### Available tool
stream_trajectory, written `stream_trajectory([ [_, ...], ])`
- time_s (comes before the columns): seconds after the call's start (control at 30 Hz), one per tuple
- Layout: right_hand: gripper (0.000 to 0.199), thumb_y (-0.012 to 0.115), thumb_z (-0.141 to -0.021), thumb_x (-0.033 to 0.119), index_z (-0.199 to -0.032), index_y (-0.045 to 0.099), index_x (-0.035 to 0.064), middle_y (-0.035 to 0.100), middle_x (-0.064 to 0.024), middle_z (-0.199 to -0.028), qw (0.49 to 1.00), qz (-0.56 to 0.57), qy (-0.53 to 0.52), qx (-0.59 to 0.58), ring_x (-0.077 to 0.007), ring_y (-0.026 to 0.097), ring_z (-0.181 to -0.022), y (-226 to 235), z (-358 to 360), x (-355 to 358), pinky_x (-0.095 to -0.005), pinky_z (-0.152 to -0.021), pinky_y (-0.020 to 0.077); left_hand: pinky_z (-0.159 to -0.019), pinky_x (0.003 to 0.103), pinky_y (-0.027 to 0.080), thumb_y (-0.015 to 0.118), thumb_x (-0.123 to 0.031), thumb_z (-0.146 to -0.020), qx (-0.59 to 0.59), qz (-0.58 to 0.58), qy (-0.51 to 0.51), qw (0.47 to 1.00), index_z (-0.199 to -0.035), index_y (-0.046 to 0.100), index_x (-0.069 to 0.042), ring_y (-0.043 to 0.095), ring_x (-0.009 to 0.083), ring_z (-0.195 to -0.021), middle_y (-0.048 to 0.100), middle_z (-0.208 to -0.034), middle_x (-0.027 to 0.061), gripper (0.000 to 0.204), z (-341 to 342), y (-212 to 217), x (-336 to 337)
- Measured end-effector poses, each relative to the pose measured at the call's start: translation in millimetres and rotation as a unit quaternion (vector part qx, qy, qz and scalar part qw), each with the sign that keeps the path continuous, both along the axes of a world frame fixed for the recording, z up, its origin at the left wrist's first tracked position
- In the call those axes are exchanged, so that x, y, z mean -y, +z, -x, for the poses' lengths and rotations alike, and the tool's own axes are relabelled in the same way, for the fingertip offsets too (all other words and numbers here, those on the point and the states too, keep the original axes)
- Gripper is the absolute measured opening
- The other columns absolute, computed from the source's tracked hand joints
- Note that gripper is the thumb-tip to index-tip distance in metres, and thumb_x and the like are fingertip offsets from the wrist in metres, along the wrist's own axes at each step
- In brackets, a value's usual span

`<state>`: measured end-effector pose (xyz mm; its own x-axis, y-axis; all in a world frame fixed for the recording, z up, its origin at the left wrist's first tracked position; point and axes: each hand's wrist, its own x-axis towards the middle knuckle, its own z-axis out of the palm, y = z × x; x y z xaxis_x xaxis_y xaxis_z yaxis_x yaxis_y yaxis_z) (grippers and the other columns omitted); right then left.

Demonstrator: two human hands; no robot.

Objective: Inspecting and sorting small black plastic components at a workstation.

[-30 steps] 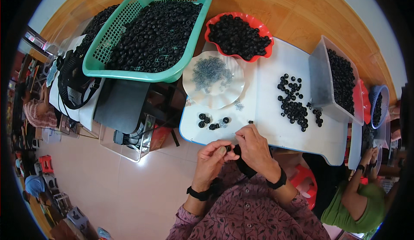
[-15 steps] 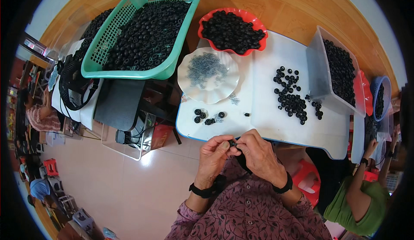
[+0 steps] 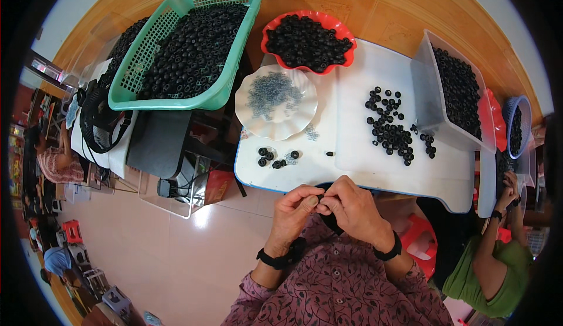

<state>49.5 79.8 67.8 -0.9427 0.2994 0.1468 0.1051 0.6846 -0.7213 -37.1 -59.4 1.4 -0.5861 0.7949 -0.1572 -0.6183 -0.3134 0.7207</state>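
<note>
Just off the front edge of the white table (image 3: 293, 179), my two hands meet in front of my body. My left hand (image 3: 291, 214) pinches a small black round part (image 3: 320, 197) between thumb and forefinger. The fingertips of my right hand (image 3: 353, 211) close on the same part from the other side and cover most of it. On the table ahead lie several loose black ring-shaped parts (image 3: 268, 156). A scalloped white plate (image 3: 306, 114) behind them holds a heap of tiny silvery-grey pieces (image 3: 272, 91), too small to make out.
A red bowl (image 3: 350, 56) and a green basket (image 3: 230, 85) at the back are full of black parts. At right a clear bin (image 3: 431, 103) holds more, with a scattered pile (image 3: 392, 135) beside it. A person in green (image 3: 498, 273) works at far right.
The view has shifted slightly, so the table things appear a little further left. My hands stay together, and the fingers now hide more of the black part.
</note>
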Motion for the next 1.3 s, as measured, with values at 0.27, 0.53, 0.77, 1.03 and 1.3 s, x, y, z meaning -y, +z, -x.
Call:
stream_trajectory([
  [0.27, 0.014, 0.061, -0.093, 0.011, -0.09, 0.055, -0.0011, 0.06, -0.0058, -0.074, 0.935, 0.342, -0.09, 0.025, -0.0092, 0.059, -0.062, -14, 0, 9, -0.0257, -0.056, 0.0475, -0.076, 0.037, 0.06, 0.053, -0.007, -0.097, 0.138, -0.089, -0.03, 0.986, -0.113, 0.059, 0.005, 0.067, 0.0194, -0.081, 0.064, -0.1, 0.0153, 0.021, 5, -14, 6],
  [0.53, 0.012, 0.067, -0.082, 0.002, -0.093, 0.064, 0.0061, 0.057, -0.0103, -0.086, 0.992, 0.026, -0.113, -0.059, -0.0284, 0.062, -0.069, -35, 10, 23, -0.0354, -0.058, 0.0494, -0.069, 0.032, 0.06, 0.056, -0.009, -0.096, 0.148, -0.094, 0.098, 0.98, -0.114, 0.061, 0.003, 0.056, 0.0171, -0.077, 0.061, -0.099, 0.0178, 0.022, 15, -7, 24],
  [0.77, 0.014, 0.068, -0.078, 0.005, -0.092, 0.066, 0.0072, 0.053, -0.0072, -0.084, 0.99, -0.094, -0.08, -0.07, -0.0252, 0.061, -0.067, -40, 29, 35, -0.0353, -0.056, 0.0496, -0.071, 0.032, 0.055, 0.057, -0.011, -0.095, 0.135, -0.091, 0.142, 0.976, -0.115, 0.061, 0.001, 0.055, 0.0165, -0.081, 0.061, -0.1, 0.0168, 0.023, 25, -10, 38],
  [1.03, 0.012, 0.065, -0.076, 0.004, -0.088, 0.063, 0.0056, 0.052, -0.0089, -0.085, 0.988, -0.15, -0.02, -0.037, -0.0274, 0.06, -0.072, -50, 39, 36, -0.0374, -0.061, 0.0495, -0.077, 0.038, 0.06, 0.054, -0.003, -0.095, 0.133, -0.099, 0.135, 0.977, -0.112, 0.06, 0.004, 0.063, 0.0187, -0.083, 0.063, -0.101, 0.0175, 0.019, 23, -12, 39],
  [1.3, 0.013, 0.064, -0.081, 0.001, -0.093, 0.059, 0.0037, 0.056, -0.0116, -0.088, 0.97, -0.186, -0.153, -0.042, -0.0327, 0.062, -0.074, -45, 38, -8, -0.0408, -0.061, 0.0502, -0.076, 0.039, 0.061, 0.052, -0.002, -0.096, 0.14, -0.095, 0.086, 0.982, -0.111, 0.061, 0.004, 0.064, 0.0184, -0.08, 0.063, -0.1, 0.0179, 0.019, 23, -8, 29],
])
